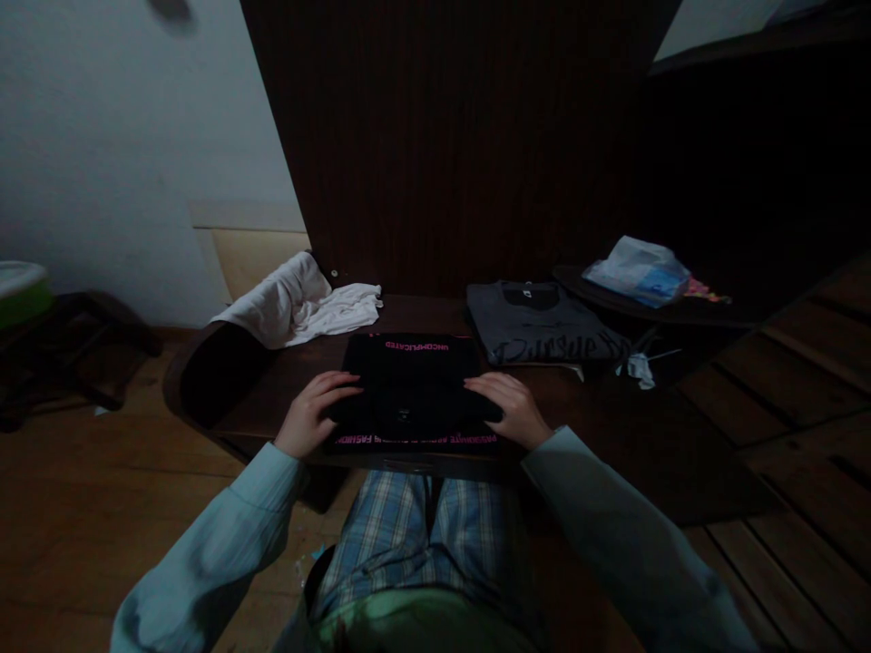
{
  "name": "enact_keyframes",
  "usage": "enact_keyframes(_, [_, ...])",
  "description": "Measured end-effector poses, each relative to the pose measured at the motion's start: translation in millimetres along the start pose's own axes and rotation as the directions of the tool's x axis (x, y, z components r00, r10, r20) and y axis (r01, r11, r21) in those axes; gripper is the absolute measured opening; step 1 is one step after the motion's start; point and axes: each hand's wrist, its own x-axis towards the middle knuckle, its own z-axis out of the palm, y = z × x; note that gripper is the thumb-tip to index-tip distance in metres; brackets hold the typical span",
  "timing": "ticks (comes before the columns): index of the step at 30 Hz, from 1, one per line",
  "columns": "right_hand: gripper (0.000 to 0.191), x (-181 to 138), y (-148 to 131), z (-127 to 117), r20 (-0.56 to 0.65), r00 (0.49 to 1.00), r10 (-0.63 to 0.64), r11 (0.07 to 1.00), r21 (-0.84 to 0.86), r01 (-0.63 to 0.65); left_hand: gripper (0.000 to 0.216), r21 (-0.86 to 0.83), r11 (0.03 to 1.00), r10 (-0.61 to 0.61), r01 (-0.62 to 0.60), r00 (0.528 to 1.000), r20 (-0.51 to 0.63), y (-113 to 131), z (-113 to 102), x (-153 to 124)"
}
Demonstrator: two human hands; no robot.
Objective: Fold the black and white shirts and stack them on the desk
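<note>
A folded black shirt lies in front of me, with a small neck label showing near its front edge. Under it, or as part of the same stack, is a flat black piece with pink lettering along its far and near edges; dim light hides where one ends. My left hand grips the shirt's left side, fingers on top and thumb nearer me. On the opposite side my right hand holds the shirt the same way. Fabric and shadow partly hide both sets of fingertips.
Everything rests on a dark wooden bench. A crumpled white cloth hangs over its curved left end. To the right lies a folded grey T-shirt; beyond it, a plastic packet sits on a dark round surface. A tall dark panel stands behind.
</note>
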Motion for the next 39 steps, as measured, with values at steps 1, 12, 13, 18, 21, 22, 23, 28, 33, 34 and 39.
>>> enact_keyframes(1, [0.029, -0.9, -1.5, -0.7, -0.011, 1.0, 0.014, 1.0, 0.017, -0.014, 0.03, -0.022, 1.0, -0.01, 0.011, 1.0, 0.005, -0.6, -2.3, 0.5])
enact_keyframes(12, [0.045, -32.1, -36.9, -24.3, 0.256, 0.947, 0.191, 0.974, 0.073, -0.216, 0.06, 0.072, 0.997, -0.056, 0.036, 0.952, 0.299, 15.0, -17.3, -28.0])
enact_keyframes(13, [0.039, -36.7, -46.1, -27.0, 0.209, 0.949, 0.236, 0.961, 0.097, -0.26, 0.062, 0.071, 0.997, -0.052, 0.032, 0.953, 0.298, 18.6, -15.2, -31.4])
enact_keyframes(18, [0.02, -56.8, -89.6, -27.4, 0.155, 0.837, 0.525, 0.766, 0.343, -0.544, 0.05, 0.062, 0.996, -0.08, 0.067, 0.969, 0.235, 21.9, 0.0, -43.7])
enact_keyframes(21, [0.029, -61.2, -98.4, -14.2, 0.369, 0.655, 0.66, 0.471, 0.476, -0.743, 0.042, 0.092, 0.989, -0.129, 0.114, 0.976, 0.178, 22.9, 1.8, -42.5])
enact_keyframes(22, [0.033, -61.4, -98.5, -7.8, 0.442, 0.582, 0.682, 0.332, 0.522, -0.786, 0.037, 0.118, 0.985, -0.141, 0.123, 0.976, 0.163, 26.1, 0.4, -40.3])
enact_keyframes(23, [0.038, -61.1, -98.0, -1.1, 0.51, 0.512, 0.692, 0.178, 0.566, -0.805, 0.034, 0.146, 0.982, -0.145, 0.123, 0.978, 0.151, 31.5, -1.5, -37.4])
enact_keyframes(28, [0.055, -51.6, -103.0, 22.0, 0.666, 0.347, 0.661, -0.367, 0.69, -0.625, 0.021, 0.188, 0.982, -0.058, 0.024, 0.982, 0.178, 86.5, -2.5, -25.3])
enact_keyframes(33, [0.049, -32.0, -120.7, 10.9, 0.574, 0.313, 0.757, -0.4, 0.785, -0.474, 0.015, 0.039, 0.995, 0.078, -0.091, 0.963, 0.257, 140.8, 24.3, -29.5])
enact_keyframes(34, [0.05, -28.3, -122.1, 7.3, 0.552, 0.284, 0.784, -0.377, 0.786, -0.49, 0.015, 0.018, 0.995, 0.087, -0.095, 0.961, 0.262, 147.6, 30.5, -30.6])
enact_keyframes(39, [0.038, 3.8, -96.0, -12.6, 0.451, 0.384, 0.806, -0.044, 0.692, -0.721, 0.021, -0.065, 0.997, 0.048, -0.032, 0.962, 0.267, 170.3, 43.7, -23.1])
